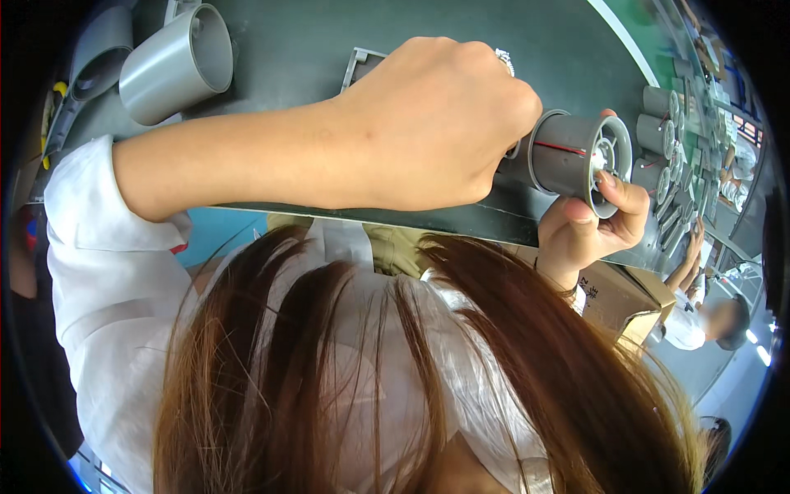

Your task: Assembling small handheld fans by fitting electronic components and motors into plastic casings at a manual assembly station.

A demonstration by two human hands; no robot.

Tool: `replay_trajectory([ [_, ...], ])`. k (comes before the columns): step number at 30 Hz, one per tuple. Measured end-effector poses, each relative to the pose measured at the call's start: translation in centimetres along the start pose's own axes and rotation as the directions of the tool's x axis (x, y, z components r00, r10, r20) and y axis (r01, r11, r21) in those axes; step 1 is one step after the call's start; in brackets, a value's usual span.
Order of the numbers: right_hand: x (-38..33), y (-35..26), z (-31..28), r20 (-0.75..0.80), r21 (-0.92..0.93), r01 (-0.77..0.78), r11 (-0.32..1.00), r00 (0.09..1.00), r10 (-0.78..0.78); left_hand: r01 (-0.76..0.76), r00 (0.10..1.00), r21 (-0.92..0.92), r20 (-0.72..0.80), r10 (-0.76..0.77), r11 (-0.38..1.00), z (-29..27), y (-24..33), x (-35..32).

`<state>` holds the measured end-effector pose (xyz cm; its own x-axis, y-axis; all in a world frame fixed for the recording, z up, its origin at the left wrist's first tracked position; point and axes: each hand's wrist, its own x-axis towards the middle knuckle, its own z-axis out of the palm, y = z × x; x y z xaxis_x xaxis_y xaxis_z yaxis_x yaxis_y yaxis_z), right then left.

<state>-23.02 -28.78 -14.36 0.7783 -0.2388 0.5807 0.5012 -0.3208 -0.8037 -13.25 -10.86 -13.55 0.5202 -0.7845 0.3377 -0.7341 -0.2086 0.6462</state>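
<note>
We clench our left hand [428, 123] around the rear of the grey tube [568, 156] | our right hand [588, 226] pinches its front rim, steadying it above the dark counter [329, 41] | grey cup [177, 62] lies aside, 1 row of like tubes [662, 136] waits right.

dark green workbench with grey plastic parts lying on it

the dark green workbench [296, 41] has a pale stripe along its far right side, and its near edge runs just under the closed fingers [494, 107] of the left hand. well to the left of those fingers a grey cylindrical housing [177, 62] lies on its side, open end to the right, with a darker grey curved part [99, 53] just beside it at the bench corner. a small grey tray [362, 62] peeks out right behind the knuckles. to the right of the right hand's fingertips [613, 183] a row of grey cylinders [662, 128] lies close together on the surface.
</note>
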Motion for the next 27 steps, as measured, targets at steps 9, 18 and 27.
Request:
replay_trajectory([
  [9, 0.3, -0.3, -2.0, 0.091, -0.060, -0.046, 0.997, 0.994, 0.052, 0.002, 0.999, -0.035, -0.040, -0.004, 0.999, 0.4, -0.1, 0.0],
  [18, 2.6, -1.7, -1.5, 0.231, -0.024, -0.107, 0.994, 0.967, 0.110, -0.004, 0.999, -0.063, -0.044, 0.001, 0.998, 0.1, -0.2, 0.0],
  [27, 1.3, -0.6, -0.9, 0.204, -0.096, 0.163, 0.982, 0.969, -0.141, -0.030, 0.999, 0.024, 0.020, 0.029, 0.999, -0.1, -0.2, -0.3],
])
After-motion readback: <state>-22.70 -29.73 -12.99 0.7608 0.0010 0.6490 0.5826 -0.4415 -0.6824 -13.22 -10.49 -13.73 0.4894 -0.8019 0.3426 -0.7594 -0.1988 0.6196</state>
